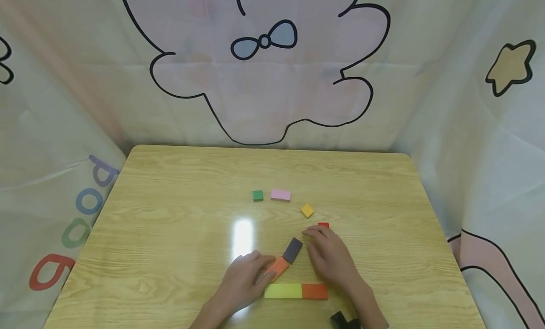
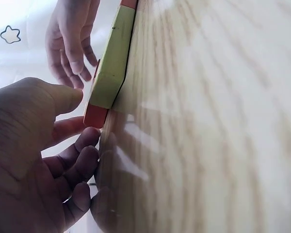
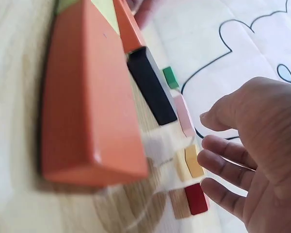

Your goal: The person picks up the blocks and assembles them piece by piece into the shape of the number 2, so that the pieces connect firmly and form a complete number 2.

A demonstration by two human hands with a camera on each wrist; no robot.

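Observation:
My left hand (image 1: 244, 279) pinches an orange block (image 1: 278, 267) between thumb and index finger; the left wrist view shows this block's end (image 2: 94, 116) between them. End to end with it, slanting up to the right, lies a black block (image 1: 293, 250). Just in front, a yellow-green block (image 1: 283, 291) and an orange-red block (image 1: 314, 291) form a straight row. My right hand (image 1: 329, 255) hovers right of the black block, holding nothing, its fingers relaxed. A red block (image 3: 197, 199), partly hidden by this hand in the head view, lies beyond its fingertips.
Farther back on the wooden table (image 1: 179, 201) lie a green block (image 1: 258, 195), a pink block (image 1: 280, 195) and a yellow block (image 1: 307, 210). Dark pieces (image 1: 339, 320) sit by the right forearm at the near edge of view. Printed curtains surround the table.

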